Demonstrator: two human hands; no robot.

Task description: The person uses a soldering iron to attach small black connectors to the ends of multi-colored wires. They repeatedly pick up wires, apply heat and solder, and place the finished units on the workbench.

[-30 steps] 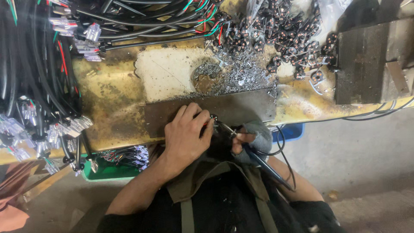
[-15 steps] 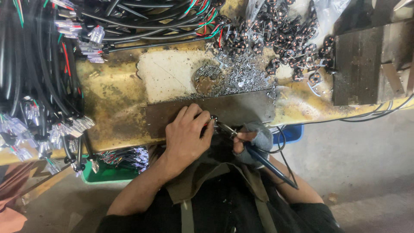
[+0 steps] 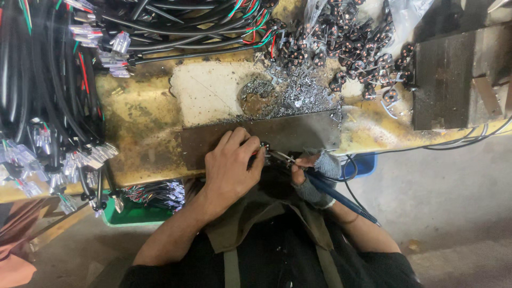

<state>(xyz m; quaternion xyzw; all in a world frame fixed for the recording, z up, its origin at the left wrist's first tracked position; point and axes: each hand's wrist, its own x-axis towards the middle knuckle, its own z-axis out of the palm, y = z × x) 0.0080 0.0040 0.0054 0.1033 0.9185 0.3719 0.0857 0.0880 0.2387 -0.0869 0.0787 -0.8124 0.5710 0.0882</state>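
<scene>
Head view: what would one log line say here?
left hand: pinches small connector | right hand: holds soldering iron | tip at connector | over metal plate

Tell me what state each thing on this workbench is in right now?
Left hand: bare, pinching a small part with red wire at the metal plate.
Right hand: in a fingerless glove, holding the soldering iron.
Soldering iron: tip against the part.
Metal plate: flat on the bench.
Metal scraps: scattered loose.
Black cables: bundled, heaped.
Plastic bag: open, holding small parts.
</scene>
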